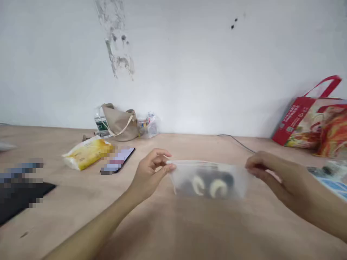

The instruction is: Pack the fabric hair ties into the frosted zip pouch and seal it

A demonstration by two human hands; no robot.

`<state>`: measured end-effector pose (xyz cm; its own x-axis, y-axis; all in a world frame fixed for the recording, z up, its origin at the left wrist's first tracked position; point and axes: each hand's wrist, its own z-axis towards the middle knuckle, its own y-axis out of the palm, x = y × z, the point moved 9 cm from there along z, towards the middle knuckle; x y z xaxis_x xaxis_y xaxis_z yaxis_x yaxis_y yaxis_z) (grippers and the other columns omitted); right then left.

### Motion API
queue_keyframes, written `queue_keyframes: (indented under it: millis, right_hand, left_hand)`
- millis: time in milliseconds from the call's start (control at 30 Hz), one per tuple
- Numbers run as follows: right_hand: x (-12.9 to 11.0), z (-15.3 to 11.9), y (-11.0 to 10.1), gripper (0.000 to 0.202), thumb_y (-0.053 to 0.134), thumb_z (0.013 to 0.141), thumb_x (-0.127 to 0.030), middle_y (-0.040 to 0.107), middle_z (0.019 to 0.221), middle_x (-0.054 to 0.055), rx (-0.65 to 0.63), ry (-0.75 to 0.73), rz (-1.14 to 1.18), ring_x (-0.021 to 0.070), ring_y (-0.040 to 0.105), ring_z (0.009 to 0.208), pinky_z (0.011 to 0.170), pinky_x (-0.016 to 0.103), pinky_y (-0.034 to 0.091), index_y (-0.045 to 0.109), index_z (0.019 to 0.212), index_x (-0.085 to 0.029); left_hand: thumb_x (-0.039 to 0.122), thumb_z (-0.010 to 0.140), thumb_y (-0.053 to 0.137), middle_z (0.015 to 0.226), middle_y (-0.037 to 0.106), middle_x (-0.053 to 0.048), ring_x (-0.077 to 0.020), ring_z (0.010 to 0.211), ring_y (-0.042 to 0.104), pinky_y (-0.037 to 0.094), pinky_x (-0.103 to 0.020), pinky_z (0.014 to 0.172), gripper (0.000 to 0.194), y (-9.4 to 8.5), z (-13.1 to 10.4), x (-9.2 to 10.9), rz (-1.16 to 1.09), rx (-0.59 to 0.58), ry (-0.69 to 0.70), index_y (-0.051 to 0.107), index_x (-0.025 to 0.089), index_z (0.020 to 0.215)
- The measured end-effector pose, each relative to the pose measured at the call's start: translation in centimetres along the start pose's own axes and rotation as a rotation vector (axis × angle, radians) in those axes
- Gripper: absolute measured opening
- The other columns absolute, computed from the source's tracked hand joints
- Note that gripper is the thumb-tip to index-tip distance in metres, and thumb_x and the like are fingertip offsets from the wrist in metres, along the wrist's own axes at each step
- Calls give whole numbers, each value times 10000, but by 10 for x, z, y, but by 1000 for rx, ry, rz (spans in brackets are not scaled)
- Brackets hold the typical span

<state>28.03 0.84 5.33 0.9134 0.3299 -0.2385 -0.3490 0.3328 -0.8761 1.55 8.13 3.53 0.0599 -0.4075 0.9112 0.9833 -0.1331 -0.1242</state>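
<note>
A frosted, see-through zip bag (184, 184) is stretched between my two hands above the table, its top edge running roughly level. Something dark with two pale, curved shapes shows through the plastic; I cannot make out what it is. My left hand (150, 175) pinches the bag's upper left corner between thumb and fingers. At the upper right corner, my right hand (276, 177) has its fingers closed on the plastic. The bag is somewhat blurred.
On the left lie a yellow tissue pack (90, 153), a phone (119, 160) and a dark flat object (24, 198). A beige bag (120, 122) stands against the wall. A red shopping bag (295, 121) leans at the right, near a grey cable (238, 142).
</note>
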Motion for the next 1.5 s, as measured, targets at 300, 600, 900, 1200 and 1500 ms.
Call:
queue_keyframes:
  millis: [300,600,900,1200,1500]
  right_hand:
    - [-98,20,9,244,429,932,-294,638,1100,60,120,-284,77,232,577,1017,855,400,440,544,1139,-235]
    - [-117,37,37,166,458,898,-134,599,738,0,74,-428,-122,190,579,655,741,373,412,553,779,-200]
    - [-68,-23,-13,277,354,956,-283,698,796,22,299,-486,-227,203,649,707,736,357,459,608,858,-238]
    - [-88,-30,62,363,372,934,-245,606,1242,108,259,-292,-81,218,551,1147,927,367,480,531,1242,-137]
    - [-106,-39,131,707,414,902,-544,372,1433,159,172,-370,-242,309,347,1313,1044,483,324,330,1403,-52]
  left_hand:
    - [207,625,745,585,583,79,-88,570,613,427,-130,467,273,6,-24,28,219,69,127,476,194,668]
    - [255,658,728,637,644,55,-130,652,667,425,-135,423,191,-7,-24,36,402,112,189,547,213,701]
    - [474,656,742,636,705,-24,-252,784,693,528,-358,768,402,-33,-18,18,261,-189,124,646,196,931]
    - [483,906,430,1445,392,-71,-261,1335,347,310,-458,1094,535,55,-62,-17,792,-527,142,377,247,1384]
    - [459,870,508,1519,157,-171,-321,1402,116,207,-528,1115,893,88,-94,-62,950,-689,347,-84,148,1462]
